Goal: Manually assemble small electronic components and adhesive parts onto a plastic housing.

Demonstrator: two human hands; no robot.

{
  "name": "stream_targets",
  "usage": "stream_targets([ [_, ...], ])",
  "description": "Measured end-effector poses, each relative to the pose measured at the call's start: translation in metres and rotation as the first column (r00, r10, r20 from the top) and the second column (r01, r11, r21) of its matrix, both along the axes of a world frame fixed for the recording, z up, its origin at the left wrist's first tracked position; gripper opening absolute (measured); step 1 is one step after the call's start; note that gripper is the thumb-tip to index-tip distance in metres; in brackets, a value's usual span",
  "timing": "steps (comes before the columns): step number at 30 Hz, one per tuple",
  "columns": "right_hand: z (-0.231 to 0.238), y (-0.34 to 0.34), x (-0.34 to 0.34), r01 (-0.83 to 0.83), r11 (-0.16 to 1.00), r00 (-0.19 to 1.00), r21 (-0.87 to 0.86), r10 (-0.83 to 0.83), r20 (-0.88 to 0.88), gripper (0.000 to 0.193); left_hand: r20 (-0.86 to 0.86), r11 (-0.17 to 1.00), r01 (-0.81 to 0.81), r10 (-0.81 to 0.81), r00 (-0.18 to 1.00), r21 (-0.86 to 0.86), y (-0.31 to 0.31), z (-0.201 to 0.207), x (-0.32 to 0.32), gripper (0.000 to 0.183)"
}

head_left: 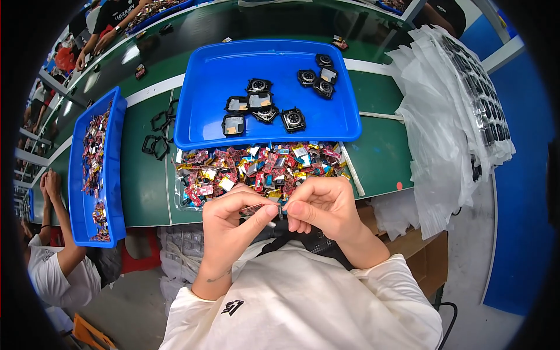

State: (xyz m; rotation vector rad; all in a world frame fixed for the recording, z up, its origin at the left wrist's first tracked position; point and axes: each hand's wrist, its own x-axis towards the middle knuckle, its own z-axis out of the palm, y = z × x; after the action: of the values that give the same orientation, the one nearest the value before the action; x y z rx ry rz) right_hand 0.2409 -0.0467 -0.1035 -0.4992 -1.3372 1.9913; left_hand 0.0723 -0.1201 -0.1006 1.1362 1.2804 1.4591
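Close to my body, at the table's near edge, both hands meet over a small part. My left hand is closed on a small dark and reddish electronic part, pinched between thumb and fingers. My right hand is closed too, its thumb and fingertips pressed together at the end of that part; a tiny dark piece shows between the two hands. Just beyond them lies a clear tray heaped with small red, yellow, blue and white electronic parts.
A blue tray holds several black watch bodies. Black frames lie left of it. A long blue bin of small parts stands further left, near a co-worker's arm. Stacked plastic-wrapped trays rise at right.
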Motion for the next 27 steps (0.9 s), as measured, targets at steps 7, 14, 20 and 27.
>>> stream_targets([
  [7, 0.000, 0.024, 0.007, 0.234, 0.701, 0.874, 0.674, -0.456, 0.171, 0.005, 0.063, 0.975, -0.018, 0.004, 0.998, 0.222, -0.002, -0.007, -0.009, 0.006],
  [14, 0.012, 0.083, 0.023, -0.215, 0.249, 0.681, 0.944, -0.655, 0.327, 0.033, 0.127, 0.991, -0.071, 0.056, 0.990, 0.118, -0.006, -0.011, -0.018, 0.005],
  [20, 0.009, 0.111, -0.005, -0.353, 0.324, 0.780, 0.878, -0.417, 0.467, 0.029, 0.125, 0.990, -0.028, 0.011, 0.992, 0.140, -0.004, -0.006, -0.013, 0.005],
  [27, 0.016, 0.117, -0.005, -0.513, 0.413, 0.687, 0.752, -0.327, 0.649, 0.023, 0.111, 0.993, -0.027, 0.014, 0.994, 0.116, -0.006, -0.008, -0.016, 0.005],
])
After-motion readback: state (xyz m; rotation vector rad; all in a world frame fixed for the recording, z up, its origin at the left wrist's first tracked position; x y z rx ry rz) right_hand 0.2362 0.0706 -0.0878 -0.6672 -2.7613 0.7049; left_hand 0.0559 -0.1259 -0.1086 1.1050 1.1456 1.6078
